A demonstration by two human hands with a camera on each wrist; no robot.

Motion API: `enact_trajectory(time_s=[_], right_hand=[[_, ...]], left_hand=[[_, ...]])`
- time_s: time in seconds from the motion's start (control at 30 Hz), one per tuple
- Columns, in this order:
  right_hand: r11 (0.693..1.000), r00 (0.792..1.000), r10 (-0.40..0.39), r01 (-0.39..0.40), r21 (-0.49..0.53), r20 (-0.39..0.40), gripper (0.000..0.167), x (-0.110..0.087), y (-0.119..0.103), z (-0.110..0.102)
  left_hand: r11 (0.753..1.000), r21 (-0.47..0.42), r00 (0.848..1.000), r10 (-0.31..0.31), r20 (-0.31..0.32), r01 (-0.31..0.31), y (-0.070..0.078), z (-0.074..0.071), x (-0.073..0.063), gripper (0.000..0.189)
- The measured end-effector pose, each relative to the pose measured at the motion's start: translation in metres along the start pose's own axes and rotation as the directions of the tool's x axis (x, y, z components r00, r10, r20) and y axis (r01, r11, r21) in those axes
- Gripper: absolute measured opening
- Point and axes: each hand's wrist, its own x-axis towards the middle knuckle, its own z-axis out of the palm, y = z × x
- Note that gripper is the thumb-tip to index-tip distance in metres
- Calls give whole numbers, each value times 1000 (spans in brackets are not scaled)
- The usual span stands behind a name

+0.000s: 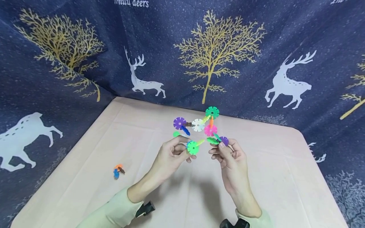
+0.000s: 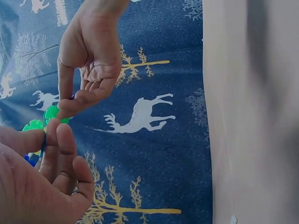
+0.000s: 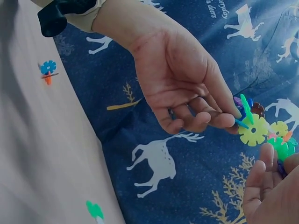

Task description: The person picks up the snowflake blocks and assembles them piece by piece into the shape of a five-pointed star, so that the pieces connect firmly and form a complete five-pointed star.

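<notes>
Notched plastic snowflake discs, joined edge to edge, hang between my two hands above the table in the head view. My left hand (image 1: 171,156) pinches a blue disc (image 3: 241,123) that carries a light green disc (image 1: 191,151) and a yellow disc (image 3: 258,138). Thumb and fingers of my right hand (image 1: 233,160) pinch a purple disc (image 1: 225,140), with a green disc (image 1: 212,140) beside it. Farther along are a pink disc (image 1: 210,130), a dark green disc (image 1: 212,109), a white disc (image 1: 196,126) and another purple disc (image 1: 178,120). Fingers partly cover the held discs.
On the pale table (image 1: 273,177), a small joined cluster (image 1: 118,168) of orange, brown and blue discs lies to the left. A green disc (image 1: 176,134) with a white one lies behind my left hand. A dark blue cloth (image 1: 171,57) with deer and trees hangs behind.
</notes>
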Motion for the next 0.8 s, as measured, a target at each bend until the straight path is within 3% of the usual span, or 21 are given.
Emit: enact_trajectory(time_s=[0.13, 0.23, 0.3, 0.37, 0.4, 0.47, 0.6, 0.67, 0.73, 0.77, 0.8], right_hand=[[1000, 1000, 5, -5, -4, -8, 11, 1, 1, 0], [1000, 1000, 11, -11, -10, -15, 10, 1, 2, 0], [1000, 1000, 15, -15, -16, -20, 10, 2, 2, 0], [1000, 1000, 19, -20, -20, -24, 10, 2, 3, -1], [999, 999, 22, -22, -23, -25, 10, 2, 3, -1], [999, 999, 27, -28, -32, -26, 11, 3, 4, -2], [998, 999, 41, -42, -54, -30, 11, 3, 5, -5], [997, 998, 49, -52, -65, -34, 10, 3, 6, -6], [995, 997, 58, -61, -73, -40, 10, 4, 7, -7], [995, 997, 63, -66, -77, -40, 8, 4, 7, -8], [994, 997, 68, -71, -83, -39, 8, 4, 8, -8]], left_hand=[[1000, 6, 1000, -24, 11, 24, -1, -1, 0, 29], [997, 63, 999, -42, 15, 41, -4, -5, -1, 27], [990, 135, 999, -44, 28, 40, -7, -10, -1, 23], [964, 266, 998, -35, 45, 21, -12, -16, -3, 16], [939, 342, 998, -30, 58, 8, -14, -20, -4, 12], [859, 511, 996, -21, 88, -27, -19, -29, -7, 8], [627, 777, 988, -73, 137, -61, -30, -45, -13, 9], [541, 840, 983, -128, 135, -45, -34, -52, -15, 11], [483, 875, 977, -177, 118, -18, -37, -57, -16, 10], [471, 882, 975, -196, 106, -1, -37, -59, -16, 10], [473, 881, 974, -205, 92, 16, -37, -61, -15, 9]])
